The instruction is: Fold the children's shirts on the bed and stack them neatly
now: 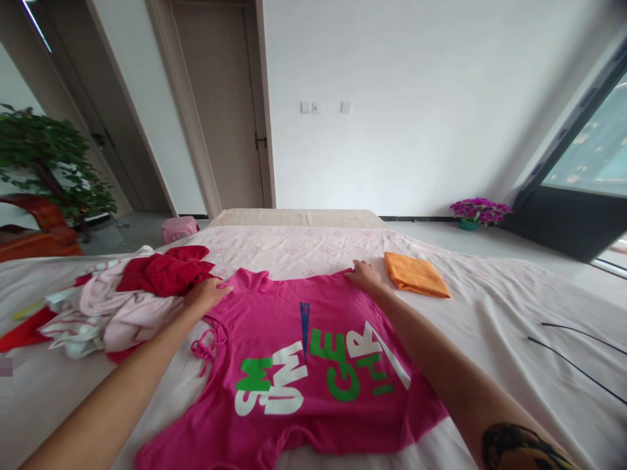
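The left hand (208, 295) pinches the pink shirt (313, 313) at one corner — the right hand (365, 275) at the other — seemingly to keep it spread flat on the sheet (490, 313) between the forearms. Beside the left hand lies a clothes heap (132, 297); just beyond the right, an orange cloth (416, 274), folded, perhaps set apart for neatness.

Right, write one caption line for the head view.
Left hand and right hand on a pink printed shirt, between heaped clothes and folded orange cloth.
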Action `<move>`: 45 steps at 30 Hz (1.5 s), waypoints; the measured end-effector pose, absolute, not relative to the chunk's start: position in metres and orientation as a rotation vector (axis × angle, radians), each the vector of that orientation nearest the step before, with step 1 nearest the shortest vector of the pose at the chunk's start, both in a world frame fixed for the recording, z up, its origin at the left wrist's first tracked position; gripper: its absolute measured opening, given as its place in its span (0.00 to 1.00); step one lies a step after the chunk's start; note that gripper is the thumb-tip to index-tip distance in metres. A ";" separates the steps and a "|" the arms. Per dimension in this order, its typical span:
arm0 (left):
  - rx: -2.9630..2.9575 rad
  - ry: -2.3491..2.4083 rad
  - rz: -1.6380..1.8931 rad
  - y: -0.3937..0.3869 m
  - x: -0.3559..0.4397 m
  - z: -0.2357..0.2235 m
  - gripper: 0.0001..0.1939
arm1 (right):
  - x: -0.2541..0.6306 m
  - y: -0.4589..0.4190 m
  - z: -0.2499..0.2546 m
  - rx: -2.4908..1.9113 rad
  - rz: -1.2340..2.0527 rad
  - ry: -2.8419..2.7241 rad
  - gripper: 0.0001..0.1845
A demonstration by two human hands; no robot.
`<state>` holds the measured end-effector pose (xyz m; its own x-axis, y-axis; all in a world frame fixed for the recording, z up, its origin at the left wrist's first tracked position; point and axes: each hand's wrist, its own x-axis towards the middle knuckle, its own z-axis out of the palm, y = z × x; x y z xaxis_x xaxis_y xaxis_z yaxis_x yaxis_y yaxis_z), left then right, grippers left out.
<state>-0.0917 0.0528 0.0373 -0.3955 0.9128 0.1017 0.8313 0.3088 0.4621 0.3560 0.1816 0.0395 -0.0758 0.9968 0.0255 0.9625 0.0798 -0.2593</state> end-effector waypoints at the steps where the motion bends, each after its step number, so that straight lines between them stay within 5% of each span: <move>1: 1.618 2.391 0.678 0.057 -0.090 0.036 0.14 | 0.355 0.184 0.039 -1.971 0.290 -2.162 0.25; 6: 1.619 2.436 0.767 0.080 -0.087 0.040 0.15 | 0.361 0.195 0.044 -1.865 0.341 -2.024 0.17; 16: 1.699 2.480 0.954 0.111 -0.073 0.043 0.20 | 0.375 0.193 0.038 -1.944 0.173 -1.873 0.25; 21: 2.299 2.136 0.835 0.046 -0.043 0.030 0.21 | 0.361 0.132 0.039 -1.609 -0.009 -2.362 0.28; 28: 2.458 1.728 0.504 -0.080 0.001 0.031 0.28 | 0.360 0.021 0.056 -1.008 0.323 -2.814 0.34; 36: 2.331 1.063 0.190 -0.177 0.025 0.062 0.35 | 0.414 -0.058 0.080 -1.085 0.565 -2.916 0.36; 41: 1.996 0.968 0.358 -0.197 0.027 0.075 0.24 | 0.451 -0.076 0.088 -1.319 0.441 -2.885 0.27; 45: 1.783 1.411 0.622 -0.188 0.000 0.059 0.21 | 0.459 -0.083 0.094 -1.399 0.240 -2.823 0.13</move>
<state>0.0003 -0.1879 0.0593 0.2690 0.9596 -0.0821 0.5870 -0.0957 0.8039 0.4593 -0.0830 0.0939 -0.6078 0.7897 -0.0831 0.7925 0.5964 -0.1276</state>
